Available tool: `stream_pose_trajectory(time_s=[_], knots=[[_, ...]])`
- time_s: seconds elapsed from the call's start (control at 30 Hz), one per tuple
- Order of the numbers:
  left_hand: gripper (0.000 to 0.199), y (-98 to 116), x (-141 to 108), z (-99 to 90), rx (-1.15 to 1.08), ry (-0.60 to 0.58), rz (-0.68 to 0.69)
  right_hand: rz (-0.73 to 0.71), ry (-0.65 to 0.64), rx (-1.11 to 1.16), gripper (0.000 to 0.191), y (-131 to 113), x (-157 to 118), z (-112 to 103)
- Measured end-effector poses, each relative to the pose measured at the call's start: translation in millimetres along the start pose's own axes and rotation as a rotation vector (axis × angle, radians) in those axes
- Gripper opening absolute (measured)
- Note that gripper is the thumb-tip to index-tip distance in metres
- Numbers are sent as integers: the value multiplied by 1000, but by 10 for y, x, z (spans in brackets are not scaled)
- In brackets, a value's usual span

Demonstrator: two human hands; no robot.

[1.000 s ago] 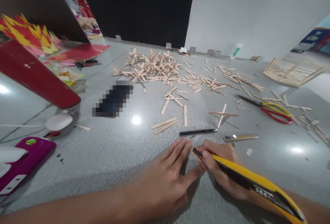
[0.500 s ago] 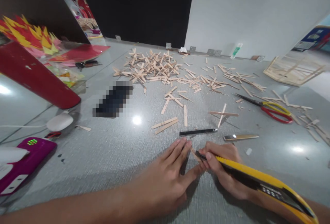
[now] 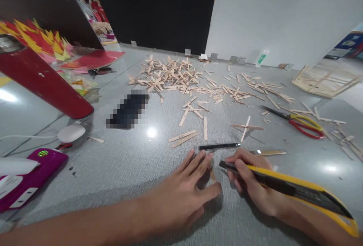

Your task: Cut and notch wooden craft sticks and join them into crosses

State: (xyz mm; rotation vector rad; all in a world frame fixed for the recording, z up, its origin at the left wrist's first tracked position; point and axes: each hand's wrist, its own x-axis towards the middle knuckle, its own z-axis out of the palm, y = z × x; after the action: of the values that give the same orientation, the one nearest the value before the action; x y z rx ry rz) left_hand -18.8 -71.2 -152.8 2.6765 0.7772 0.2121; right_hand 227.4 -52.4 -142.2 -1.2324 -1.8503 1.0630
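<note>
My left hand (image 3: 188, 185) lies spread on the grey tabletop, its index finger and thumb against a short wooden craft stick (image 3: 213, 175). The hand partly hides this stick. A yellow-and-black box cutter (image 3: 286, 186) is in my right hand (image 3: 251, 178), fingers wrapped round its front part. The cutter's tip points left, a little apart from the stick; I cannot make out the blade's edge. Just beyond my hands lie a black pen (image 3: 219, 146) and a thin tan strip with a shiny end (image 3: 269, 152). Two crossed sticks (image 3: 246, 127) stand behind the pen.
A heap of craft sticks (image 3: 170, 74) spreads across the back. Scissors (image 3: 297, 122) with red and yellow handles lie right, near a stick frame (image 3: 320, 83). Left are a pixelated dark object (image 3: 129, 110), a red cylinder (image 3: 53, 79), a white puck (image 3: 70, 132) and a purple device (image 3: 53, 159).
My right hand and the box cutter have drawn back to the right, away from the craft stick. The left hand stays nearly in place, with its thumb slightly lower.
</note>
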Motion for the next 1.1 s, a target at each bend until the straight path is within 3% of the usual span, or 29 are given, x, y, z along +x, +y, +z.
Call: stream_pose_trajectory(time_s=[0.13,0.33,0.67,1.1], knots=[[59,15,0,4,5,29,-2,-40,-17,-105,39,-38,8,20],[75,10,9,-38,2,-31,-16,-97,-19,-203,38,-50,35,28],[79,13,11,60,87,26,22,-57,-64,-168,45,-29,39,24],[86,14,16,81,85,23,27,-57,-73,-183,40,-10,45,37]])
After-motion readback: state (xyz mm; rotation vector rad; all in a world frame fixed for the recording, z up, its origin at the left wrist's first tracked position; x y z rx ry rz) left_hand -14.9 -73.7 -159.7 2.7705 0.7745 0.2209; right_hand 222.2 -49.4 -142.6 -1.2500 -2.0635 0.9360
